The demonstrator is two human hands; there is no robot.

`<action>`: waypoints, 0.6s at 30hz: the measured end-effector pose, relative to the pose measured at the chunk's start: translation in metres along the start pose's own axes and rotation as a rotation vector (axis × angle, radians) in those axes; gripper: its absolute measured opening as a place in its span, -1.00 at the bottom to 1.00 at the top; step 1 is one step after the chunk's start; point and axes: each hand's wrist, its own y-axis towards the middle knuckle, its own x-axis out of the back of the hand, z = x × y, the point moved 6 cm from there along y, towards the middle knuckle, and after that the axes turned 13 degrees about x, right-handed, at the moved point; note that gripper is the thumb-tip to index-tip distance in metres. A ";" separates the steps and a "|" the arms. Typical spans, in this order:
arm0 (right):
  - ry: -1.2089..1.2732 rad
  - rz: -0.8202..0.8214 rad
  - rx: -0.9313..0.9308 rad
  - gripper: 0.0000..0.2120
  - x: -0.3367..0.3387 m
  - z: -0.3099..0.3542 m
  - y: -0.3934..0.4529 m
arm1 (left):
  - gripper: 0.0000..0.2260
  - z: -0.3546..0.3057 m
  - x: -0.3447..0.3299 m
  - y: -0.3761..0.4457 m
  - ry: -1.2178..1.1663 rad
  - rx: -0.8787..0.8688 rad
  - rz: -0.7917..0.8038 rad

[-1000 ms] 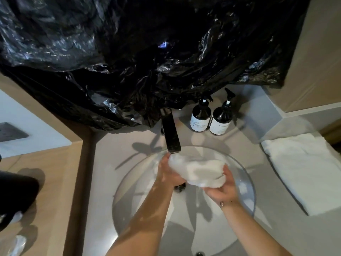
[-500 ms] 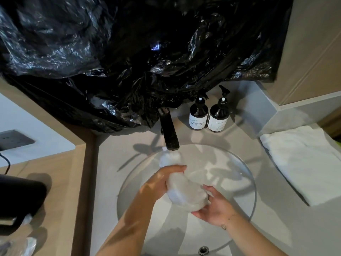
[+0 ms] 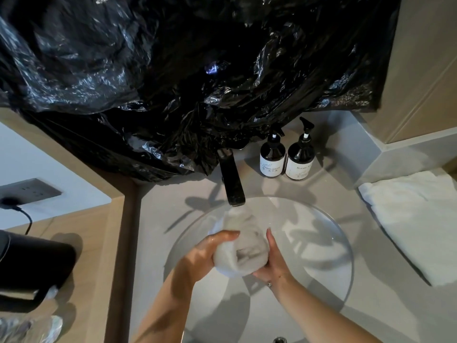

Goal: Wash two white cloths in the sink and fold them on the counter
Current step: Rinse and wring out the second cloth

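Both hands, left (image 3: 201, 253) and right (image 3: 272, 259), clench a bunched wet white cloth (image 3: 239, 256) under the black faucet (image 3: 232, 179) over the sink (image 3: 329, 243); a second cloth (image 3: 415, 219) lies on the counter (image 3: 371, 305).

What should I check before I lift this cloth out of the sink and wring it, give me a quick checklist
1. Both hands on the cloth: ok. The left hand and the right hand clasp the bunched white cloth from either side.
2. Cloth over the basin: ok, it sits above the sink.
3. Water reaching the cloth: ok, a stream from the faucet lands on its top.
4. Cloth fully rinsed: cannot tell.
5. Landing spot on the counter: ok. The folded white towel lies at the right, with bare counter in front of it.
6. Soap bottles clear of the hands: ok, upright behind the basin.
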 end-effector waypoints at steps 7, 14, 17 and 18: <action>-0.064 0.080 0.046 -0.61 -0.008 0.020 0.027 | -0.45 0.021 0.032 -0.009 0.267 0.031 -0.175; 0.002 0.094 0.042 -0.27 -0.007 0.018 0.035 | -0.62 0.030 0.065 0.008 0.350 -0.002 -0.481; -0.034 0.076 0.065 -0.11 -0.006 0.018 0.033 | -0.54 0.029 0.058 0.012 0.272 -0.093 -0.411; -0.072 0.058 0.085 -0.12 -0.007 0.021 0.031 | -0.52 0.026 0.053 0.013 0.259 -0.142 -0.363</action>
